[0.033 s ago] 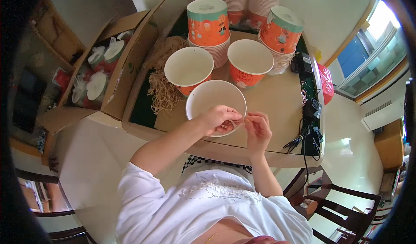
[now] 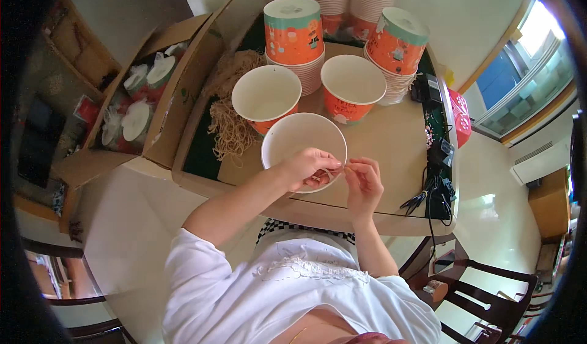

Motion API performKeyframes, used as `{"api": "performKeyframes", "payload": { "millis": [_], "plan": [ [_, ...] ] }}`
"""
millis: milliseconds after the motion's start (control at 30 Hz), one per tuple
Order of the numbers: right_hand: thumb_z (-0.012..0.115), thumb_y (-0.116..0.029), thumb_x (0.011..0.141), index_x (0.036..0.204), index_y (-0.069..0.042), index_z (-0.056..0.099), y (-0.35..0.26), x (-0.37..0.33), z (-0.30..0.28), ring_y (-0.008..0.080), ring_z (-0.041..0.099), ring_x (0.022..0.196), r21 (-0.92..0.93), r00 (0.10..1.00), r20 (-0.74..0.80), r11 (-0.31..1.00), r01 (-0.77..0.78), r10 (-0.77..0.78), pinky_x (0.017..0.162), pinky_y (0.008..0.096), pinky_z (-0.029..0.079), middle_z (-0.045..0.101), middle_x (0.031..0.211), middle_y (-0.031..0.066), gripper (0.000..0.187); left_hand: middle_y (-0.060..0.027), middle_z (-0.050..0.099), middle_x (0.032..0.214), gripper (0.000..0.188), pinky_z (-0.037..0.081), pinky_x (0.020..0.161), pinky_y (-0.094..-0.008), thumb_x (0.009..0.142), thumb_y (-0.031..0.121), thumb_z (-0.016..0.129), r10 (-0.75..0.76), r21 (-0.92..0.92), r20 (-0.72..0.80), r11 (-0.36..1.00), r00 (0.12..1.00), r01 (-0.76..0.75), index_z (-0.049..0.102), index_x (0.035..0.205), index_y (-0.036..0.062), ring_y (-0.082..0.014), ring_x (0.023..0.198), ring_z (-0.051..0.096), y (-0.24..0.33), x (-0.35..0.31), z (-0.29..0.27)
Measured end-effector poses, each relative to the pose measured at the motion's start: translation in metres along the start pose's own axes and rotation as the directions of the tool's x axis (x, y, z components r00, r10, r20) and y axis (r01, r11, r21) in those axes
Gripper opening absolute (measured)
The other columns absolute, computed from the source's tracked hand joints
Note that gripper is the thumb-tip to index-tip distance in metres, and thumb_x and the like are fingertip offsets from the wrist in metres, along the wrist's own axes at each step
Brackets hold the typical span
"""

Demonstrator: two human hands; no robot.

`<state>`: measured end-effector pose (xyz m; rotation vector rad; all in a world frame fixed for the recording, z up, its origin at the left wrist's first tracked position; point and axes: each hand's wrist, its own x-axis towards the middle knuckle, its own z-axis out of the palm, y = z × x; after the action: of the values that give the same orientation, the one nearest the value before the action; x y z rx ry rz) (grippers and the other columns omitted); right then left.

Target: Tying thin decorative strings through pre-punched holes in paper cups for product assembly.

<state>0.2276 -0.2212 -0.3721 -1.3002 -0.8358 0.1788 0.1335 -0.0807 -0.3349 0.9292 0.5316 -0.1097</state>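
A white-lined paper bucket [image 2: 304, 139] stands at the table's near edge, its mouth facing up. My left hand [image 2: 313, 165] reaches over its opening, fingers curled round a thin pale cord [image 2: 331, 174]. At the bucket's right rim my right hand [image 2: 365, 182] has thumb and forefinger pinched together, meeting the left fingertips. The cord seems to run between both hands, though its end at the right fingers is too small to make out. Just beyond stand two more open paper buckets, one on the left [image 2: 266, 95] and an orange one on the right [image 2: 348, 104].
Tangled beige cords [image 2: 231, 127] lie left of the buckets. Upside-down bucket stacks stand behind, on the left [image 2: 295, 38] and right [image 2: 397, 44]. An opened cardboard box [image 2: 177, 109] holding wrapped buckets is at the left. Black cables [image 2: 433, 188] and adapters line the table's right edge.
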Motion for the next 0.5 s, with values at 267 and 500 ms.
{"api": "performKeyframes", "payload": {
  "millis": [267, 500],
  "plan": [
    [0.066, 0.007, 0.079, 0.087, 0.000, 0.067, 0.001, -0.004, 0.003, 0.0150, 0.057, 0.085, -0.148, 0.994, -0.002, 0.984, 0.104, -0.106, 0.073, 0.0253, 0.048, 0.057, 0.099, 0.0099, 0.011, -0.0009, 0.057, 0.071, 0.014, 0.027, 0.040, -0.0177, 0.091, 0.016, 0.060, 0.027, 0.038, -0.064, 0.999, 0.998, -0.024, 0.064, 0.087, 0.0035, -0.0045, 0.055, 0.047, -0.001, 0.002, 0.000],
    [0.067, 0.002, 0.080, 0.093, -0.003, 0.070, -0.008, -0.003, 0.005, 0.0181, 0.058, 0.087, -0.170, 0.997, -0.007, 0.983, 0.076, -0.078, 0.075, 0.0289, 0.049, 0.058, 0.096, 0.0087, 0.014, 0.0002, 0.059, 0.072, 0.013, 0.031, 0.043, -0.0178, 0.087, 0.013, 0.067, 0.070, -0.051, -0.033, 0.996, 0.997, -0.071, 0.066, 0.093, 0.0009, -0.0046, 0.056, 0.047, -0.001, -0.004, -0.002]
  ]
}}
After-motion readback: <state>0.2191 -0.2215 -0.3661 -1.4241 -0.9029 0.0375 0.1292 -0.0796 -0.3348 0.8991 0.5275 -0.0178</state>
